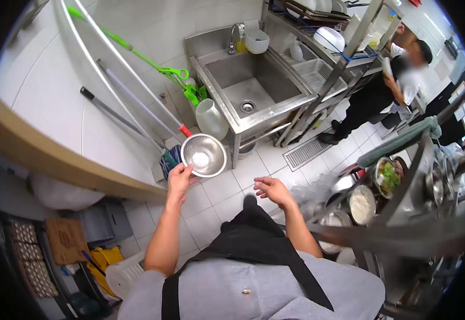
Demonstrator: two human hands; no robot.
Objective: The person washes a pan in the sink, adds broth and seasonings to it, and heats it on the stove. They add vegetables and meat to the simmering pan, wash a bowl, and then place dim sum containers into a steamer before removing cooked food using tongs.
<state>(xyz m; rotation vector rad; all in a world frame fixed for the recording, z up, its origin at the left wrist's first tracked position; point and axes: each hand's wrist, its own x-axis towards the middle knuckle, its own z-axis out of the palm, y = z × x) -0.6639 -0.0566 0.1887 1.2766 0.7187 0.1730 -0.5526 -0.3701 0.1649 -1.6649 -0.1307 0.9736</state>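
A round metal bowl [216, 151] with a small heap of something white in it hangs over the tiled floor. My left hand [179, 183] grips its near rim, thumb on top. To the right, my right hand [271, 190] is held in the air with its fingers loosely apart and nothing in them. Beyond the bowl is a steel sink [231, 118], with a white plastic container [211, 120] standing beside its left leg.
A steel rack [344, 64] with dishes stands right of the sink. A person [382, 88] in dark clothes is at the upper right. Food containers [361, 205] sit on the right. Mop handles [136, 64] lean at left. A floor drain [308, 153] lies ahead.
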